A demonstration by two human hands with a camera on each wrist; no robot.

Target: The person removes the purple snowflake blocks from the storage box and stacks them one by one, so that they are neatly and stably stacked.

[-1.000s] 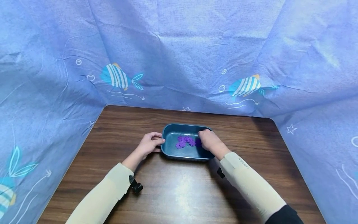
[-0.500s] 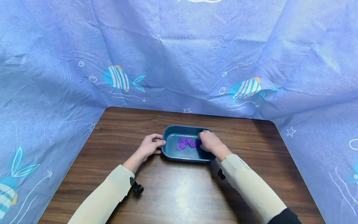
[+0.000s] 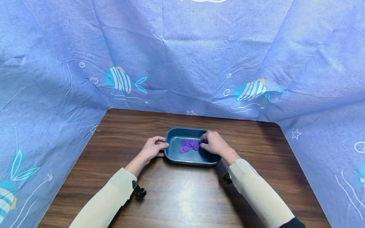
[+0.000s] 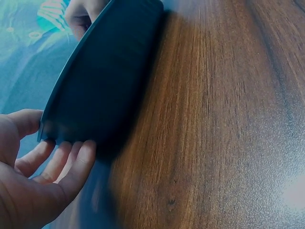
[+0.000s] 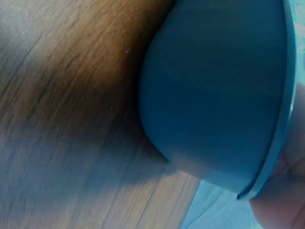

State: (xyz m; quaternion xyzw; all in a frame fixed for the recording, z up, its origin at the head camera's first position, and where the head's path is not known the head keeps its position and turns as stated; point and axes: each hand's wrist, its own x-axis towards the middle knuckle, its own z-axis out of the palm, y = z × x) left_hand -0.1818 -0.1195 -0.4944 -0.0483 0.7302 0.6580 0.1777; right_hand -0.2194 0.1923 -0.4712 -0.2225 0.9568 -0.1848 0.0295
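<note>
A dark teal oblong baking dish (image 3: 178, 160) stands on the table with several purple flower-shaped discs (image 3: 185, 148) lying in it. My left hand (image 3: 154, 146) holds the dish's left end, thumb at the rim. In the left wrist view its other fingers (image 4: 81, 162) press against the outer wall. Over the right end of the dish my right hand (image 3: 215, 144) reaches inside. Its thumb and fingertips pinch at a purple disc, mostly hidden by the hand. The right wrist view shows the dish's outer wall (image 5: 214, 95), with part of the hand beyond the rim.
The brown wood-grain table (image 3: 128, 123) reaches back to a blue curtain (image 3: 185, 63) printed with fish, which also hangs at both sides. A black wrist camera (image 3: 139, 191) is strapped under the left sleeve.
My right hand has lifted and turned slightly within the dish, so its thumb and a purple disc beside it now show. My left hand stays on the dish.
</note>
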